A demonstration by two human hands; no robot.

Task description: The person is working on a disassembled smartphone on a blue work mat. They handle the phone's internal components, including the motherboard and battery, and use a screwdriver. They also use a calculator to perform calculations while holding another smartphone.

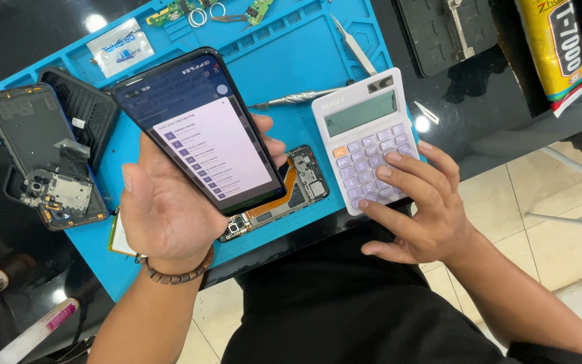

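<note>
My left hand point(163, 216) holds a black smartphone point(200, 128) tilted above the blue work mat point(284, 61); its lit screen shows a white list panel. My right hand point(419, 209) rests on a white calculator point(368, 138) with purple keys at the mat's right edge, fingertips on the lower keys. Under the phone lies an opened phone body point(301, 185) with exposed circuit board and an orange flex strip. A beaded bracelet point(176, 273) sits on my left wrist.
A dismantled phone frame point(42, 155) and a black back cover point(85, 108) lie at the mat's left. Tweezers point(353, 44), a metal tool point(298, 99), small circuit boards point(170, 12), a white sachet point(121, 46), a yellow glue tube point(554, 47), and a black holder point(446, 30) surround the mat.
</note>
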